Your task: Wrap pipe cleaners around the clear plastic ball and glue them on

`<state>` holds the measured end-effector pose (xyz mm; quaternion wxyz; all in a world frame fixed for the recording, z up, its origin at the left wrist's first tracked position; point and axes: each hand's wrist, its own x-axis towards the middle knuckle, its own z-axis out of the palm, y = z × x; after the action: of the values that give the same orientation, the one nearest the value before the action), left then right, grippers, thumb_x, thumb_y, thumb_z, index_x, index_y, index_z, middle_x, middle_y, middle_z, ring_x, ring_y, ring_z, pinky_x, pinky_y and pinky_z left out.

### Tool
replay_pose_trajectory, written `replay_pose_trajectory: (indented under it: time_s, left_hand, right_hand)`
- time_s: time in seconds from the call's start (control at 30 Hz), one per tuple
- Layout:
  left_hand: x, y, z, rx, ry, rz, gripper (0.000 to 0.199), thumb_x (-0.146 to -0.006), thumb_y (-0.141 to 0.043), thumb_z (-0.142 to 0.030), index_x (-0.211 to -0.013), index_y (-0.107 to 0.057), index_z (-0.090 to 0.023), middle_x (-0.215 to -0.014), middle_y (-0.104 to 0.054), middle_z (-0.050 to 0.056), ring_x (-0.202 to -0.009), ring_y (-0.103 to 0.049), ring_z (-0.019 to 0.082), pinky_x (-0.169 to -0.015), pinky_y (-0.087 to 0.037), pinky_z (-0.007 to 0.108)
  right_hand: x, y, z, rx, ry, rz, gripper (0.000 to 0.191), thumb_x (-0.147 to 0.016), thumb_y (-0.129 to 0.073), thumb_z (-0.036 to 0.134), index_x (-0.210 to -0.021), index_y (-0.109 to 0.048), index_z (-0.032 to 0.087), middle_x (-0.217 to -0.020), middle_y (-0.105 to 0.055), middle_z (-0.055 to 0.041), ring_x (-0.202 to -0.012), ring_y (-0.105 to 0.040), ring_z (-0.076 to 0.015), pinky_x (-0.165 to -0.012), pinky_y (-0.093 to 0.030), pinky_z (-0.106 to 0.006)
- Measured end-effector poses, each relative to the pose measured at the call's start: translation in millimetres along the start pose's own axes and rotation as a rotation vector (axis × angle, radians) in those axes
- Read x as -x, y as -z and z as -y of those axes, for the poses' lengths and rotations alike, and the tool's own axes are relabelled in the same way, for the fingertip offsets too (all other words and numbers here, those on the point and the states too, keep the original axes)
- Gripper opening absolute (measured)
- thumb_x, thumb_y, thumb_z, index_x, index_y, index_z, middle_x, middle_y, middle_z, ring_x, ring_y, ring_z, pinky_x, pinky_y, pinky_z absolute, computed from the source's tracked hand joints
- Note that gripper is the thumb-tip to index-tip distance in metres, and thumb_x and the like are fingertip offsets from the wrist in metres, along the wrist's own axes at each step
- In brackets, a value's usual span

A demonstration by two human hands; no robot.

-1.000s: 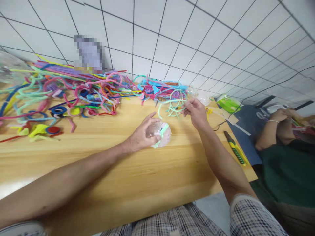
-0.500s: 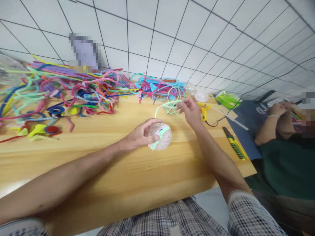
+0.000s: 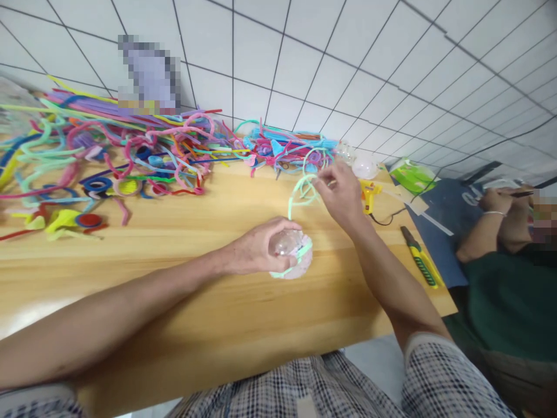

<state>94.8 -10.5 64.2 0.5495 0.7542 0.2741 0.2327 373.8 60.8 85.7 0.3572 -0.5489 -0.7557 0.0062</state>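
My left hand [image 3: 265, 248] is wrapped round a clear plastic ball [image 3: 289, 241] whose lower right part looks whitish pink. A light green pipe cleaner [image 3: 296, 197] runs across the ball's front and rises from behind it in a curve. Its upper end meets the fingertips of my right hand [image 3: 337, 188], which are pinched together on it. More green pipe cleaner loops lie on the table just behind that hand, partly overlapping the held strand.
A tangled heap of coloured pipe cleaners [image 3: 130, 145] fills the back left of the wooden table [image 3: 174, 232]. Clear balls [image 3: 365, 167], a yellow glue gun [image 3: 369, 194] with its cord and a utility knife [image 3: 420, 258] lie right. A co-worker in green [image 3: 509, 296] sits beyond the right edge.
The ball has turned in my left hand, so its clear side now shows more. The green strand at my right fingertips bends in a higher, rounder arc. The camera view has shifted slightly.
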Motion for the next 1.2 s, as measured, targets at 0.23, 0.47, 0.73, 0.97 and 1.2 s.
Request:
replay_pose_trajectory:
  time_s: [0.23, 0.47, 0.73, 0.97, 1.2]
  left_hand:
    - [-1.7, 1.6, 6.1, -0.01, -0.046, -0.121, 0.061, -0.084, -0.082, -0.04, -0.142, -0.068, -0.025, -0.134, -0.076, 0.011, -0.114, -0.077, 0.03, -0.102, -0.066, 0.049]
    - [-4.2, 0.8, 17.3, -0.054, -0.146, -0.211, 0.062, -0.085, -0.08, -0.039, -0.144, -0.065, -0.024, -0.145, -0.073, 0.012, -0.131, -0.074, 0.033, -0.119, -0.061, 0.053]
    - [-3.8, -1.3, 21.2, -0.152, -0.221, -0.208, 0.062, -0.082, -0.082, -0.031, -0.141, -0.064, -0.024, -0.149, -0.073, 0.013, -0.135, -0.073, 0.034, -0.121, -0.061, 0.053]
    - [-5.6, 0.6, 35.8, -0.253, -0.319, -0.325, 0.067, -0.083, -0.086, -0.03, -0.145, -0.06, -0.026, -0.154, -0.067, 0.014, -0.146, -0.066, 0.036, -0.128, -0.055, 0.059]
    - [-4.2, -0.5, 42.7, -0.296, -0.271, -0.473, 0.069, -0.083, -0.084, -0.035, -0.147, -0.059, -0.026, -0.149, -0.068, 0.009, -0.141, -0.066, 0.034, -0.125, -0.058, 0.057]
  right_hand:
    - [49.0, 27.4, 43.3, 0.156, -0.004, -0.137, 0.043, -0.102, -0.079, 0.051, -0.136, -0.073, 0.026, -0.146, -0.071, -0.0187, -0.142, -0.062, -0.0423, -0.126, -0.045, -0.067]
    - [29.4, 20.6, 68.6, -0.316, -0.12, 0.422, 0.019, -0.103, -0.071, 0.041, -0.099, -0.08, 0.025, -0.094, -0.079, -0.0033, -0.088, -0.07, -0.0215, -0.082, -0.052, -0.036]
    - [7.4, -12.5, 76.7, -0.528, -0.191, 0.542, 0.037, -0.097, -0.072, 0.035, -0.068, -0.054, 0.023, -0.066, -0.046, 0.0061, -0.068, -0.043, -0.0122, -0.066, -0.032, -0.03]
    - [10.3, 4.9, 68.2, -0.661, -0.292, 0.163, 0.041, -0.102, -0.078, 0.058, -0.082, -0.061, 0.026, -0.079, -0.068, 0.0023, -0.072, -0.059, -0.0137, -0.068, -0.049, -0.029]
    - [52.8, 28.2, 71.2, -1.061, -0.585, 0.318, 0.046, -0.075, -0.106, 0.054, -0.099, -0.078, 0.027, -0.088, -0.08, 0.002, -0.072, -0.072, -0.0134, -0.073, -0.067, -0.03]
